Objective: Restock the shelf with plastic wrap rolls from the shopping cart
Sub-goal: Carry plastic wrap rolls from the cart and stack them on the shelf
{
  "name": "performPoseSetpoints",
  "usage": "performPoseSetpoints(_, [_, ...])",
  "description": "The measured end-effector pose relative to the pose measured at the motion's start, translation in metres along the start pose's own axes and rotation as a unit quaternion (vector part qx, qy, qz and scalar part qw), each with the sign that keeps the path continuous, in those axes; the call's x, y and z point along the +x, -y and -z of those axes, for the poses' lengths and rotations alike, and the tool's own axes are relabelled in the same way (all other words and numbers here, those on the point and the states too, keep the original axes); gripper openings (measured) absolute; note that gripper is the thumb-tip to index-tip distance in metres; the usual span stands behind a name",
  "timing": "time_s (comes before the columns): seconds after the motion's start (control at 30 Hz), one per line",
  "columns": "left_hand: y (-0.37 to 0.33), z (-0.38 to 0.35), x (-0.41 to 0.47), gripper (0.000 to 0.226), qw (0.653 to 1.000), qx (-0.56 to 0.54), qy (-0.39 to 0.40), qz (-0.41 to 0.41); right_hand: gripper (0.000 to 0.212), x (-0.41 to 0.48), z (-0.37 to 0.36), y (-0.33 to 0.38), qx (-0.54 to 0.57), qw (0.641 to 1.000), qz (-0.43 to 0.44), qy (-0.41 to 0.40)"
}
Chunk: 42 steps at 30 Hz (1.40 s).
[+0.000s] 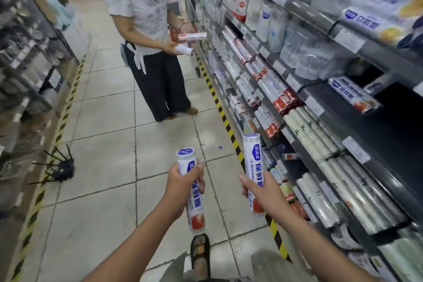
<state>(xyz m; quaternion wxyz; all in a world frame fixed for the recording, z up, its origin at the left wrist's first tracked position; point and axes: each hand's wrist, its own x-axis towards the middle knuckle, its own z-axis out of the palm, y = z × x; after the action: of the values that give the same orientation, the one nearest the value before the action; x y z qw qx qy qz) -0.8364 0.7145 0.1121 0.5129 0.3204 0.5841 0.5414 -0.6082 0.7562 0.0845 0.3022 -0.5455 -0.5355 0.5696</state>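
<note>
My left hand grips a white plastic wrap roll with blue lettering and a red picture, held upright over the floor. A second, matching roll stands upright in my right hand, close to the shelf on the right. The shelf's tiers hold many wrap rolls and bagged goods. One dark gap in the shelf has a single boxed roll. Behind the other person, a shopping cart is partly visible.
A person in a white top and dark trousers stands ahead in the aisle holding two rolls. Yellow-black tape marks the floor along both shelf bases. A dark object with spokes lies on the floor at left.
</note>
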Motion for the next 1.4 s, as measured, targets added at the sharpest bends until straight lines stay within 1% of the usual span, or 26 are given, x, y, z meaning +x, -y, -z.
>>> performPoseSetpoints(0.07, [-0.01, -0.004, 0.031, 0.02, 1.0, 0.001, 0.017, 0.01, 0.032, 0.018, -0.001, 0.002, -0.02, 1.0, -0.009, -0.008])
performPoseSetpoints(0.13, [-0.024, -0.02, 0.092, 0.017, 0.998, 0.008, 0.056, 0.014, 0.03, 0.054, 0.005, 0.013, -0.016, 0.999, -0.005, -0.049])
performPoseSetpoints(0.23, [-0.034, -0.053, 0.158, 0.012, 0.994, 0.028, 0.106, 0.022, 0.03, 0.085, 0.025, 0.025, -0.02, 0.994, -0.036, -0.1])
performPoseSetpoints(0.33, [-0.039, -0.09, 0.21, 0.013, 0.988, 0.04, 0.148, 0.032, 0.033, 0.111, 0.045, 0.022, 0.005, 0.988, -0.05, -0.147])
performPoseSetpoints(0.43, [-0.046, -0.13, 0.259, 0.013, 0.98, 0.052, 0.191, 0.035, 0.027, 0.144, 0.07, 0.019, -0.01, 0.979, -0.06, -0.192])
performPoseSetpoints(0.53, [-0.047, -0.17, 0.308, 0.015, 0.976, 0.053, 0.207, 0.044, 0.027, 0.18, 0.101, 0.016, -0.005, 0.97, -0.076, -0.229])
performPoseSetpoints(0.67, [-0.057, -0.222, 0.365, 0.016, 0.974, 0.032, 0.218, 0.058, 0.04, 0.234, 0.153, 0.025, -0.035, 0.959, -0.095, -0.266])
performPoseSetpoints(0.77, [-0.064, -0.255, 0.402, 0.025, 0.968, 0.001, 0.238, 0.084, 0.035, 0.272, 0.2, 0.035, -0.074, 0.942, -0.105, -0.309])
performPoseSetpoints(0.87, [-0.067, -0.281, 0.434, 0.049, 0.963, -0.026, 0.235, 0.126, 0.04, 0.3, 0.245, 0.047, -0.18, 0.92, -0.12, -0.327])
performPoseSetpoints(0.9, [-0.067, -0.289, 0.442, 0.053, 0.959, -0.034, 0.245, 0.142, 0.043, 0.305, 0.258, 0.051, -0.221, 0.909, -0.119, -0.333])
performPoseSetpoints(0.97, [-0.071, -0.307, 0.454, 0.044, 0.949, -0.058, 0.268, 0.156, 0.045, 0.314, 0.283, 0.055, -0.287, 0.881, -0.115, -0.359])
performPoseSetpoints(1.0, [-0.072, -0.316, 0.46, 0.045, 0.947, -0.066, 0.27, 0.164, 0.046, 0.319, 0.295, 0.054, -0.326, 0.861, -0.11, -0.374])
performPoseSetpoints(1.03, [-0.071, -0.324, 0.467, 0.054, 0.945, -0.067, 0.265, 0.177, 0.046, 0.323, 0.307, 0.052, -0.373, 0.837, -0.111, -0.385])
performPoseSetpoints(1.1, [-0.067, -0.339, 0.481, 0.081, 0.94, -0.065, 0.268, 0.201, 0.046, 0.327, 0.326, 0.039, -0.449, 0.792, -0.13, -0.394])
performPoseSetpoints(1.17, [-0.062, -0.352, 0.491, 0.099, 0.93, -0.059, 0.287, 0.222, 0.046, 0.327, 0.338, 0.025, -0.48, 0.767, -0.149, -0.399])
performPoseSetpoints(1.2, [-0.061, -0.357, 0.493, 0.104, 0.925, -0.059, 0.291, 0.237, 0.046, 0.327, 0.341, 0.02, -0.487, 0.759, -0.15, -0.405])
performPoseSetpoints(1.3, [-0.06, -0.372, 0.5, 0.091, 0.907, -0.072, 0.305, 0.281, 0.043, 0.328, 0.345, 0.018, -0.481, 0.745, -0.146, -0.437])
performPoseSetpoints(1.4, [-0.058, -0.382, 0.502, 0.102, 0.889, -0.085, 0.312, 0.324, 0.04, 0.331, 0.346, 0.019, -0.474, 0.74, -0.141, -0.456])
